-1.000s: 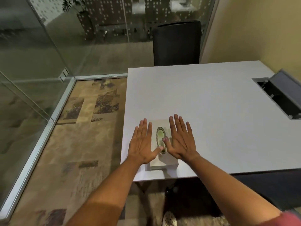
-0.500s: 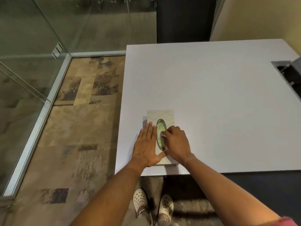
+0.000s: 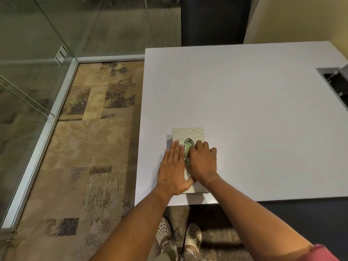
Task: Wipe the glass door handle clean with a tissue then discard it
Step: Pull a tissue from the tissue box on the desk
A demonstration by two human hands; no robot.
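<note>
While both hands sit on the box: this is what shows.
Tissue box (image 3: 188, 136): pale, patterned top, on the white table (image 3: 244, 110), near the front edge.
Slot: oval metal ring (image 3: 186, 147) on the box top, green inside.
L hand (image 3: 172, 171): flat, fingers straight & together, pressing the box's left side.
R hand (image 3: 202, 163): fingers curled down at the slot; can't tell if it pinches a tissue.
Door handle: not seen.
Glass wall (image 3: 33, 53): to the left, w/ metal frame.
Floor: patchy carpet (image 3: 90, 147).
Feet: spotted shoes (image 3: 193, 236) under the table edge.
Chair (image 3: 212, 19): dark, at the table's far side.
</note>
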